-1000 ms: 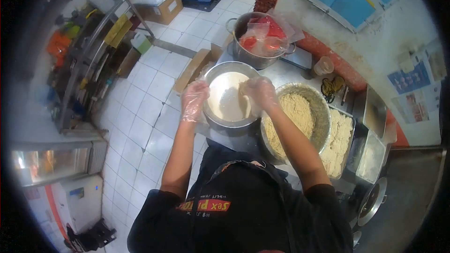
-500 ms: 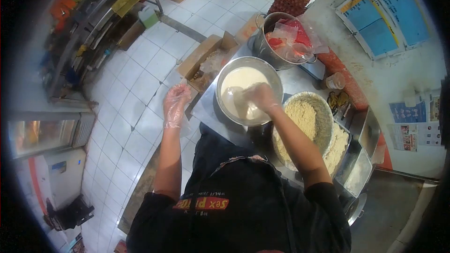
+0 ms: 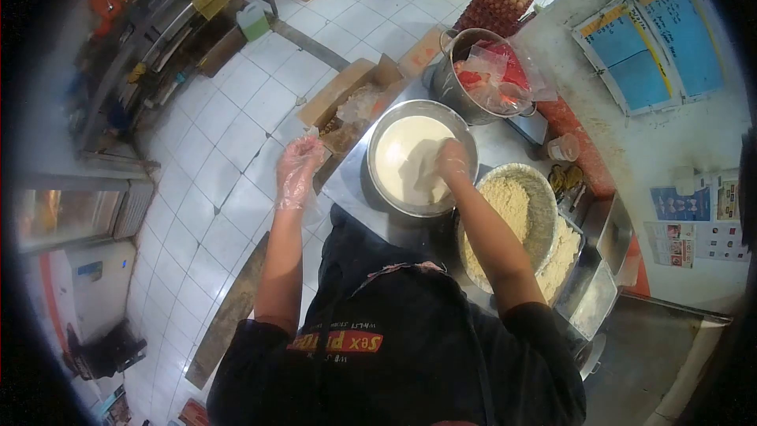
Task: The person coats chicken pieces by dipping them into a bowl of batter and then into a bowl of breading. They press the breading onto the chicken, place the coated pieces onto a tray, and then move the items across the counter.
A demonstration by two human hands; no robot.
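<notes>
My right hand [image 3: 451,162] reaches into a large metal bowl [image 3: 374,181]. Its fingers are sunk in a pale, creamy liquid batter [image 3: 406,148], so I cannot see whether they hold anything. A clear plastic glove covers my left hand [image 3: 300,167], which is raised in the air left of the bowl, beside a cardboard box [image 3: 335,99]. The fingers of that hand are curled in, and nothing shows in them. Under my right forearm stands a second metal bowl [image 3: 544,225] with yellowish crumbly mixture [image 3: 505,201] in it.
A big pot [image 3: 465,106] with plastic bags stands behind the batter bowl on the metal table [image 3: 347,185]. Beyond it are stacked egg trays [image 3: 495,4]. At the right, a tray of more crumbly mixture [image 3: 561,260] sits near a metal container [image 3: 593,300] and a small jar [image 3: 563,147].
My right hand has moved from the middle of the batter to the bowl's right side and sits deeper. My left hand stays nearly in place. The view has shifted slightly.
</notes>
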